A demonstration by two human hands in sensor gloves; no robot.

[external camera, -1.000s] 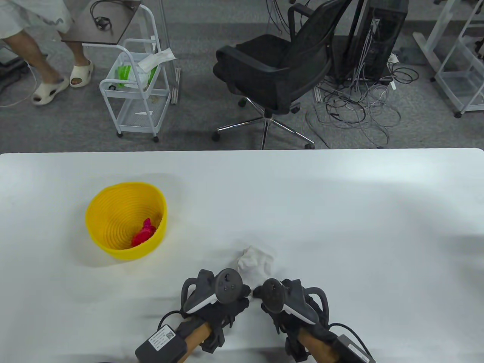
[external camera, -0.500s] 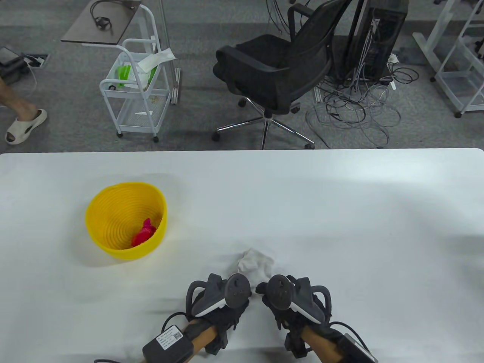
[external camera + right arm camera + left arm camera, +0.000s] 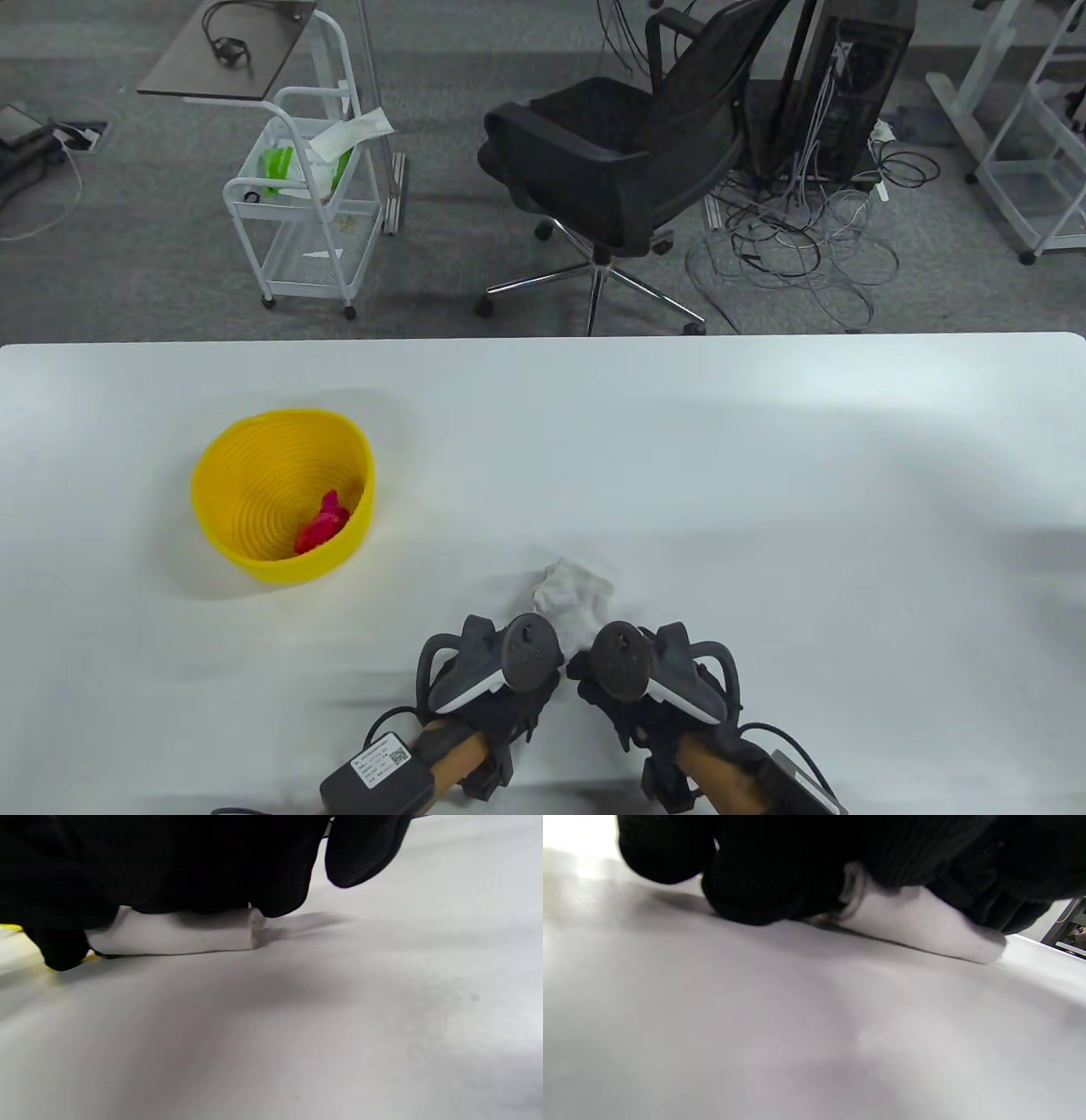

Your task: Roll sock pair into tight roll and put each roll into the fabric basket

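A white sock pair (image 3: 573,597) lies on the white table (image 3: 806,509) near its front edge, its far end crumpled. My left hand (image 3: 506,679) and right hand (image 3: 638,683) sit side by side on its near end. In the left wrist view, gloved fingers (image 3: 763,895) curl over the white sock (image 3: 920,923). From the right wrist, curled fingers (image 3: 280,887) press on top of the sock (image 3: 178,935). The yellow basket (image 3: 222,501) stands to the left of the hands and farther back, holding a red sock roll (image 3: 322,530).
Beyond the table's far edge stand a black office chair (image 3: 611,161), a white wire cart (image 3: 305,204) and a tangle of cables (image 3: 797,238) on the floor. The basket is about a hand's length left of the sock.
Both hands shifted slightly right and toward me while staying on the sock's near end. The person walking at the back left has gone out of view.
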